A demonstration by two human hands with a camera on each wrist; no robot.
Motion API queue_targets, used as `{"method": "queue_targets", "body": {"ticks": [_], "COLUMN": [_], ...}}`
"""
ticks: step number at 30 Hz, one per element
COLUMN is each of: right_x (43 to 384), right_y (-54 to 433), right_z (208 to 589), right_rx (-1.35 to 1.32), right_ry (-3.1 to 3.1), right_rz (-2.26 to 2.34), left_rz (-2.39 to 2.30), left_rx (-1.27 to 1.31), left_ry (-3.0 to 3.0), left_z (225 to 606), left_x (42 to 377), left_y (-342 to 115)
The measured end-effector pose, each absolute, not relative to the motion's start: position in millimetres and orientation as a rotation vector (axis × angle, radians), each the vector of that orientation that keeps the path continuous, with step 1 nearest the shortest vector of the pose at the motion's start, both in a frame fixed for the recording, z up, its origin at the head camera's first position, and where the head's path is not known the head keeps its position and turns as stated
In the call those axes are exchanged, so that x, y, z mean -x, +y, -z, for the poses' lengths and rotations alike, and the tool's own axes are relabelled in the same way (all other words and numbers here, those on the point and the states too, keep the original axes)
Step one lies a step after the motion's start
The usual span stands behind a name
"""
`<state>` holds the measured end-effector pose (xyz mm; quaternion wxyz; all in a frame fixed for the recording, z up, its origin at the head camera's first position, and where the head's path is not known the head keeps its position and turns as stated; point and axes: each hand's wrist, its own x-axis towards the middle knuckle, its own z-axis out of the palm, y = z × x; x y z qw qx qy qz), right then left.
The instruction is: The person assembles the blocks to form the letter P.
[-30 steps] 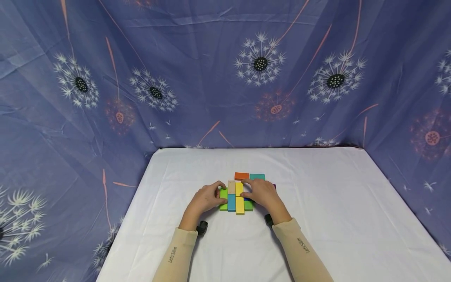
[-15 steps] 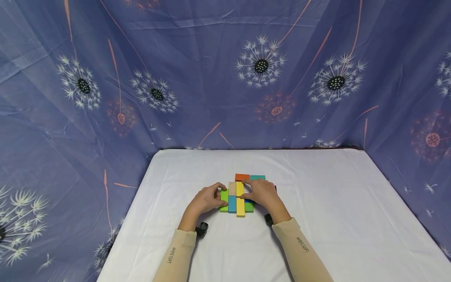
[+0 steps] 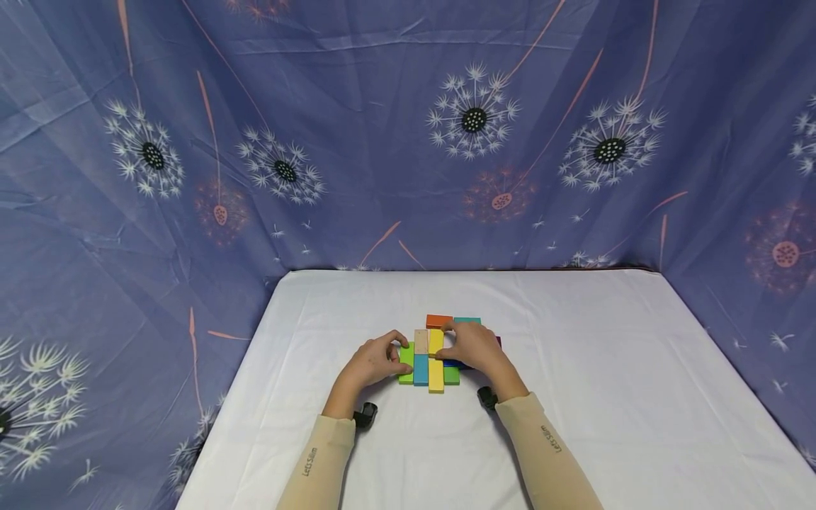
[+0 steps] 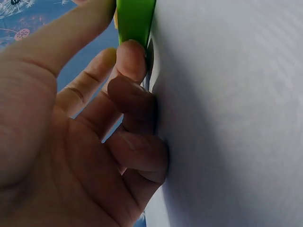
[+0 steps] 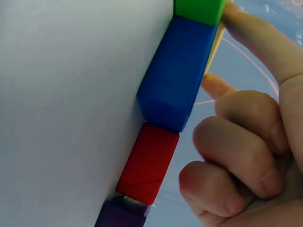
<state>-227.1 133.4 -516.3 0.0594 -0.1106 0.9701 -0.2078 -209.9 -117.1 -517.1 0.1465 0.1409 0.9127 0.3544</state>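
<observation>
Yellow block (image 3: 435,342), right grip (image 3: 474,347) apparently across its length

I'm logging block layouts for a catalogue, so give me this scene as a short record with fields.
surface: white cloth
left hand: holds light green block
right hand: pinches upper yellow block
beyond lower yellow block: upper yellow block
beyond blue block: tan block
far side: orange block; teal block, partly hidden by right hand
right wrist view, top to bottom: darker green block, dark blue block, red block, purple block
backdrop: dandelion-print fabric
</observation>
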Motion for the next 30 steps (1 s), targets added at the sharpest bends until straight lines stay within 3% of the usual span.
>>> {"method": "queue_targets", "body": {"ticks": [14, 30], "right_x": [236.8, 250.8], "right_y": [127.7, 112.8], "right_z": [501.8, 489.7], "right_rx": [0.258, 0.341], "right_ry": [2.945, 2.95], "right_rz": [0.73, 0.814], "left_rz": [-1.013, -1.013], "left_rx": [-0.348, -0.345], "left_ry": [2.614, 2.61], "left_z": [518.0, 517.5], "left_x": [211.5, 209.7], "left_y": [-116.8, -116.6]}}
